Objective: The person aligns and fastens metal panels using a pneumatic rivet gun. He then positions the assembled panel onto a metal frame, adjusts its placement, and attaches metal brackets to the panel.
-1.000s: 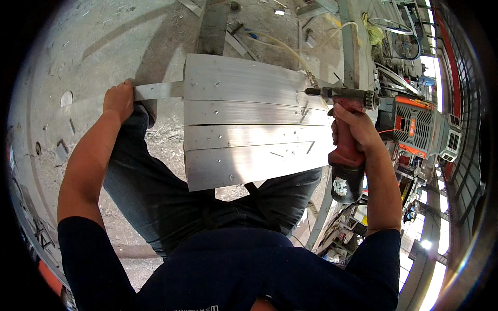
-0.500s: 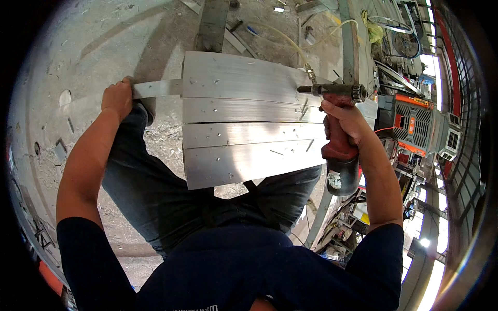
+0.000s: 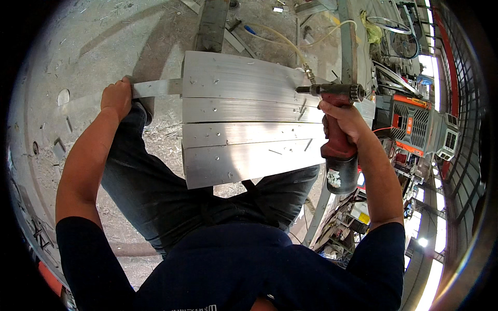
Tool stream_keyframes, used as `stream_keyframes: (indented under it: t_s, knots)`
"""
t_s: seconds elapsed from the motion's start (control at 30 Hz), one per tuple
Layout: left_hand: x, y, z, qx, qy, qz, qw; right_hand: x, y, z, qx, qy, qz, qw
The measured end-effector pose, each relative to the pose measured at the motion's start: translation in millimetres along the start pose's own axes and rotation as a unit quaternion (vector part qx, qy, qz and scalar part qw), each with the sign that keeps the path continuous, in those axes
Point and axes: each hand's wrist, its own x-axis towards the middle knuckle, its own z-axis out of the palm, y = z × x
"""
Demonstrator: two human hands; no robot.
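Several silvery metal planks (image 3: 228, 111) lie side by side as a panel in front of me, with rivet heads along their left part. A flat metal strip (image 3: 158, 88) runs out from the panel's left edge. Its outer end is in my left hand (image 3: 116, 98), fingers closed round it. My right hand (image 3: 345, 122) grips a red air rivet gun (image 3: 340, 147) with a black base. The gun's nose points left, over the panel's right part; whether it touches the metal I cannot tell. Some loose rivets (image 3: 302, 110) lie on the planks nearby.
A yellowish air hose (image 3: 290, 47) meets the panel's far right side by a metal fitting. Beams (image 3: 211, 26) stand beyond the panel. Offcuts and scraps litter the concrete floor (image 3: 93, 46). At right are an orange-and-grey machine (image 3: 412, 124) and cluttered tools.
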Motion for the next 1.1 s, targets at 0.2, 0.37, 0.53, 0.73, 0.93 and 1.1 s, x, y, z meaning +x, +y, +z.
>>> stream_keyframes:
  t_s: [0.2, 0.37, 0.53, 0.73, 0.93, 1.1]
  knots:
    - [2, -1, -1, -0.006, -0.004, 0.006, 1.000, 6, 8, -4, 0.001, -0.008, -0.021, 1.000]
    - [0, 0, -1, -0.003, 0.005, 0.004, 1.000, 7, 10, -6, 0.013, -0.005, -0.005, 1.000]
    - [2, -3, 2, 0.001, -0.004, -0.001, 1.000, 9, 13, -8, -0.019, 0.003, -0.017, 1.000]
    - [2, -3, 3, -0.006, -0.003, 0.000, 1.000, 11, 17, -11, -0.034, 0.001, -0.028, 0.999]
    - [1, 2, -2, -0.003, -0.007, -0.003, 1.000, 2, 7, -18, -0.046, -0.011, -0.044, 0.998]
    - [-1, 1, -2, 0.001, -0.002, -0.003, 1.000, 1, 2, -5, 0.012, -0.026, -0.003, 1.000]
